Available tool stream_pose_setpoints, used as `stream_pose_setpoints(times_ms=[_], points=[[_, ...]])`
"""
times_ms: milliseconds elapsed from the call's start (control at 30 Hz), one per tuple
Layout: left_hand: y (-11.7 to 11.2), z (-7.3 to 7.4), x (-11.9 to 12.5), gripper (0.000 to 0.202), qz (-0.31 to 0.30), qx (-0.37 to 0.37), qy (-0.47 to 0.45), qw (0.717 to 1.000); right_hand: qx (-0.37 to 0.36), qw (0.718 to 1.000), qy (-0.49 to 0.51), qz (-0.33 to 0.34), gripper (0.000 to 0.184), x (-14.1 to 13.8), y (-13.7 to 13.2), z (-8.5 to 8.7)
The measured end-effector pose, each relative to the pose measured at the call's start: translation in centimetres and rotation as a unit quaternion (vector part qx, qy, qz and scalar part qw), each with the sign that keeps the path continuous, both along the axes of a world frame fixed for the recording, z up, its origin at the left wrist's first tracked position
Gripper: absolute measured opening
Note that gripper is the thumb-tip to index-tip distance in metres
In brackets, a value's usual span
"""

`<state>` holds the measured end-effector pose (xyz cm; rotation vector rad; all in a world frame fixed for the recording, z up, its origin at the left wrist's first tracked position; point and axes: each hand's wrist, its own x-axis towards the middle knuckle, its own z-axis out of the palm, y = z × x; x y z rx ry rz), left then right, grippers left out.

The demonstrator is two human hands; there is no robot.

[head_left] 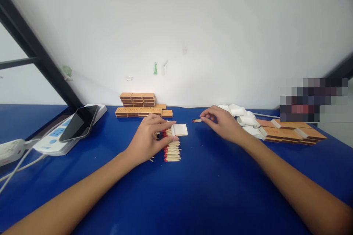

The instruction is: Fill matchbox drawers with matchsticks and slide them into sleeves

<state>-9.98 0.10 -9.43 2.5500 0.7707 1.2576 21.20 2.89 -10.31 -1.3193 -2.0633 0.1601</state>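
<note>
Your left hand (147,137) pinches the white tray (179,129) between thumb and forefinger, the tray jutting out at 3 o'clock, directly over the match pile (172,149). Your right hand (223,123), at 2 o'clock from the tray, closes its fingertips on a few matches (196,120) lying on the table (193,191).

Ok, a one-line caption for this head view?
Left hand holds a white matchbox tray over a pile of matches; right hand pinches a few matches on the blue table.
</note>
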Motion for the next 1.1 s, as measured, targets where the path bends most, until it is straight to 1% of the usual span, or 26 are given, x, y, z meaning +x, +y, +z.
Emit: stream_pose_setpoints(times_ms=[67,167,433,700,767,833,933,1000,1100], points=[[0.1,0.0,-0.1,0.037,0.001,0.005,-0.002,1.000,-0.029,0.999,-0.024,0.013,0.015,1.2,1.1,-0.9],[0.1,0.1,-0.1,0.036,0.003,0.007,0.000,1.000,-0.051,0.998,-0.042,0.022,0.017,1.7,1.7,-1.7],[0.1,0.1,0.0,0.034,0.010,0.012,0.012,1.000,-0.040,0.998,-0.048,0.027,0.014,1.1,1.5,-1.6],[0.2,0.0,0.0,0.035,0.006,0.007,0.005,1.000,-0.060,0.996,-0.041,0.045,0.014,1.1,1.7,-2.0],[0.2,0.0,-0.1,0.035,0.003,0.006,0.004,1.000,-0.059,0.996,-0.038,0.049,0.014,0.8,1.5,-1.7],[0.2,-0.1,-0.1,0.035,0.003,0.004,0.004,1.000,-0.049,0.997,-0.023,0.046,0.013,0.1,0.8,-1.1],[0.2,-0.1,-0.1,0.039,0.005,0.000,-0.002,1.000,-0.022,0.999,0.014,0.046,0.013,-1.8,-0.9,0.3],[0.2,-0.2,0.0,0.043,0.004,-0.001,-0.003,1.000,-0.006,0.998,0.032,0.062,0.013,-3.4,-2.2,1.2],[0.1,-0.2,0.2,0.045,0.000,-0.004,-0.007,1.000,0.017,0.996,0.035,0.085,0.013,-5.4,-3.9,1.8]])
